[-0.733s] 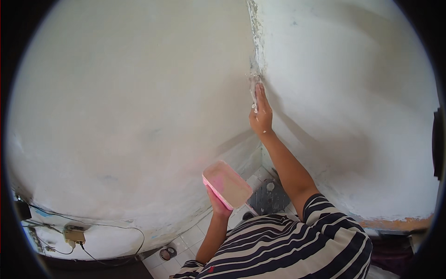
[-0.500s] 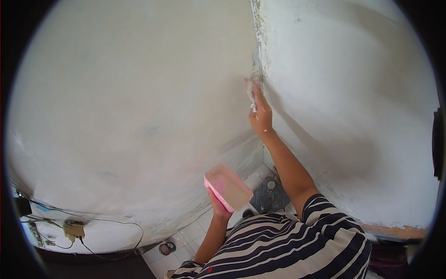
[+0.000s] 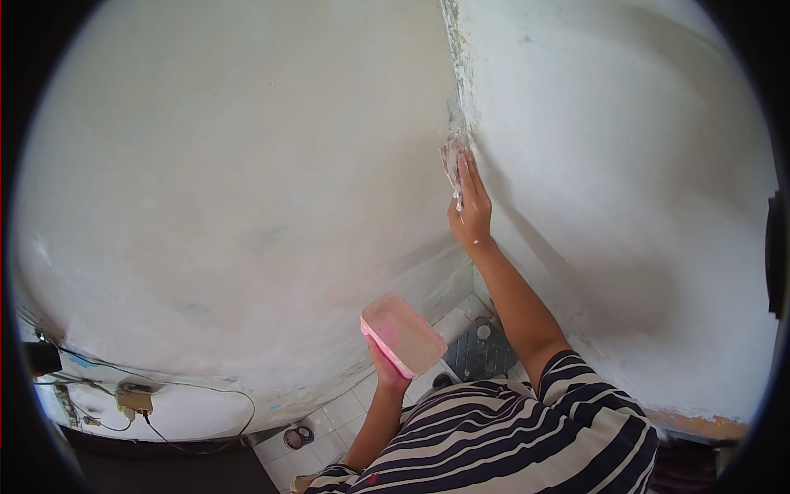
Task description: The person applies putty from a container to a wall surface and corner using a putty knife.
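Two broad white plastered walls (image 3: 247, 189), meeting in a rough vertical corner seam (image 3: 457, 90) crusted with lumpy, flaking filler. Below, pale square floor tiles (image 3: 333, 424) and a dark metal floor drain grate (image 3: 481, 354) near the foot of the corner. Low on the left, a small beige electrical box with thin dark cables (image 3: 134, 401) against the wall. At the bottom edge, a black-and-white striped shirt (image 3: 527, 436).

Mid-frame, held up off the floor and well apart from the seam: a shallow pink rectangular plastic tub (image 3: 403, 335), tilted, inside smeared with pale paste, rim a brighter pink. Left hand (image 3: 387, 370) clasped around the tub from beneath, fingers on its lower edge.

Higher up, right hand (image 3: 471, 210) stretched to the corner, fingers flat and closed over a small putty blade coated in white filler (image 3: 451, 160), pressed against the seam. Blade's handle hidden under the palm.
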Available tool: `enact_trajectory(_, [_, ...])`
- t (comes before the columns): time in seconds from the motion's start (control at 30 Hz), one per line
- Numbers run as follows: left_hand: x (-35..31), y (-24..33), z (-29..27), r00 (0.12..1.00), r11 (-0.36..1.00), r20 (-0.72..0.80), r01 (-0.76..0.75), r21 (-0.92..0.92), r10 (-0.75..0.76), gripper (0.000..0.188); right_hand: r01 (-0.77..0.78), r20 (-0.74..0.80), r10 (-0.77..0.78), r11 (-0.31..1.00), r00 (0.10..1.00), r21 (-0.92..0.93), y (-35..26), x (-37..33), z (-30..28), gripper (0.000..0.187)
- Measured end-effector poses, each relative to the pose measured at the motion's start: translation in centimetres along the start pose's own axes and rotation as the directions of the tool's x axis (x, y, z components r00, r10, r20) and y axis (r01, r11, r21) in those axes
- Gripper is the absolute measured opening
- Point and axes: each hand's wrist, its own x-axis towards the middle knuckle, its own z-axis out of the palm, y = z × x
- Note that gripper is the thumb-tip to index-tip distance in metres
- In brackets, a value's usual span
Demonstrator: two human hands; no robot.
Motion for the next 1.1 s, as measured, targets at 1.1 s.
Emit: enact_trajectory(1.1, [-2.2, -1.3, -1.4, 0.983, 0.999, -0.183, 0.024, -0.047, -0.033, 0.076, 0.213, 0.126, -0.199, 0.971, 0.972, -0.105, 2.1, 3.0, 4.3, 0.071])
